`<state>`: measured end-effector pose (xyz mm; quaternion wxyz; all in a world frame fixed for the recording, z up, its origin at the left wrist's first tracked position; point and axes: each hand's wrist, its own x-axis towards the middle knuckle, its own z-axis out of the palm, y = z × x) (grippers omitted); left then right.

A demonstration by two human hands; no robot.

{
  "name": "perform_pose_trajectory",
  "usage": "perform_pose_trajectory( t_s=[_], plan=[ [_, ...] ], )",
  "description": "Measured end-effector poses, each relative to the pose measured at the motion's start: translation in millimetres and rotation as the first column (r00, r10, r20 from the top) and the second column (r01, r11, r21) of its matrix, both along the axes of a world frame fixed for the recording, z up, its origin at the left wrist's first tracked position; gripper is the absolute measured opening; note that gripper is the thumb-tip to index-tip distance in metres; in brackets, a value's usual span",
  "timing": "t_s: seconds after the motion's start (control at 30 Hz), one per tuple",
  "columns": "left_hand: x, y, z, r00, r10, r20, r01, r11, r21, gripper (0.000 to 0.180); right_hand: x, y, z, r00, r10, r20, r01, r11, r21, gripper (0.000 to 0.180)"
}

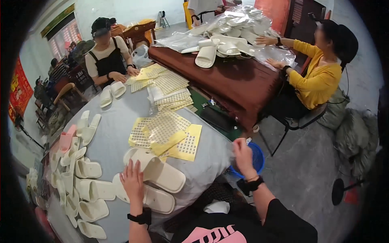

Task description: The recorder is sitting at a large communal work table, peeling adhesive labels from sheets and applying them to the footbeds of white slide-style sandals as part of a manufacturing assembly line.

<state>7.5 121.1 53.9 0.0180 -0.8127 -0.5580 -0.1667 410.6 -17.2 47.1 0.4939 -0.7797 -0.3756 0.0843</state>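
Two cream slippers (168, 176), left hand (132, 180) touching, bare cloth (212, 164), right hand (244, 158) near edge

Whitish walls (133, 10); red poster (21, 90), far left. Window (65, 39), upper left. Grey floor (304, 162), mottled. Wooden chair (139, 31) beside brown-covered table (202, 79).
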Motion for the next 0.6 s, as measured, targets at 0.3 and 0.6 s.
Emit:
perform_pose_trajectory(
  t_s=[0.3,0.6],
  plan=[
    [11,3,5,1.000,-0.002,0.008,0.002,1.000,-0.026,0.045,64,-29,-22,0.943,-0.187,0.276,0.232,0.963,-0.140,0.018],
    [14,-2,5,0.998,-0.048,0.051,0.048,0.999,0.010,0.046,67,-30,-27,0.873,-0.181,0.452,0.323,0.910,-0.260,0.020]
  ],
)
